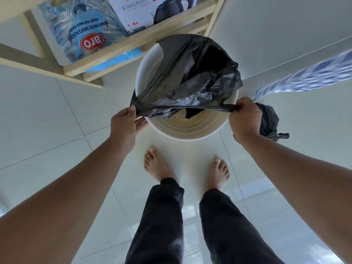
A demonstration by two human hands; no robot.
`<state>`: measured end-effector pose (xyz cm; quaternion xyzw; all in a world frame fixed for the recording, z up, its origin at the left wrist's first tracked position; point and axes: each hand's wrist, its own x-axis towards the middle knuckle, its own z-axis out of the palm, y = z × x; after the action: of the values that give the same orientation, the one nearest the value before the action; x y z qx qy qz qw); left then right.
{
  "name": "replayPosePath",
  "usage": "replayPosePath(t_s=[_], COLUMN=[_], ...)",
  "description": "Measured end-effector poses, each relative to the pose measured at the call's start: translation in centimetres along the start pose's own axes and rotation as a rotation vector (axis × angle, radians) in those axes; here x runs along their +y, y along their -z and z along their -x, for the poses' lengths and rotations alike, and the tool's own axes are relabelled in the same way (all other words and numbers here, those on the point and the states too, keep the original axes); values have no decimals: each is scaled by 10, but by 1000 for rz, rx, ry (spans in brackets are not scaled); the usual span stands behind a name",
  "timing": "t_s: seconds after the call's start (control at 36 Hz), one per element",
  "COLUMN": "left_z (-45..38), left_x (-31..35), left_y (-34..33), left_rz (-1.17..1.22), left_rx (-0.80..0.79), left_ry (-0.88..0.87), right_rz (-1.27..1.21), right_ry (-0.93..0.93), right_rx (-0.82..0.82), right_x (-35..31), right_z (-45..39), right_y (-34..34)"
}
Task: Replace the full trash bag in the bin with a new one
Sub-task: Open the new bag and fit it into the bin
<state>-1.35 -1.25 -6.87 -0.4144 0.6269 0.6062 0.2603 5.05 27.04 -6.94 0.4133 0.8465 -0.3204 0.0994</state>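
Hands [123,122] [244,119] pinch the bag [190,82] hem, stretched taut left–right over the bin [186,133]; fingers closed on plastic.

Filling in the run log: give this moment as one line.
stage: fitting new black trash bag | left hand: grip on bag edge | right hand: grip on bag edge | white bin: near rim uncovered

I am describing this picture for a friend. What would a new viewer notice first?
First, the black bag stretched over the white bin at the centre, pulled taut by the left hand and right hand. Then the bare feet on the pale tiled floor below.
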Motion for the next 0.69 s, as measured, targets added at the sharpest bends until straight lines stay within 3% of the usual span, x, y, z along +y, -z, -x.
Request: replayPosePath(t_s=[0.14,0.25,0.42,0.5,0.61,0.69], left_z=[-1,-4,-8,-8,-7,-2], left_x=[-11,-16,-10,-8,-1,9], left_y=[4,11,9,1,-16,-27], left_rz=[108,204,403,464,407,107], left_rx=[-49,-48,-79,-67,-51,-133], left_ry=[104,142,163,154,137,76], right_rz=[-17,119,547,814,955,1016], right_ry=[50,340,772,901,866,818], right_rx=[-127,-360,-636,-655,-589,-557], right_x=[19,40,73,82,84,78], right_z=[5,10,22,35,50,57], right_y=[4,15,31,32,20,6])
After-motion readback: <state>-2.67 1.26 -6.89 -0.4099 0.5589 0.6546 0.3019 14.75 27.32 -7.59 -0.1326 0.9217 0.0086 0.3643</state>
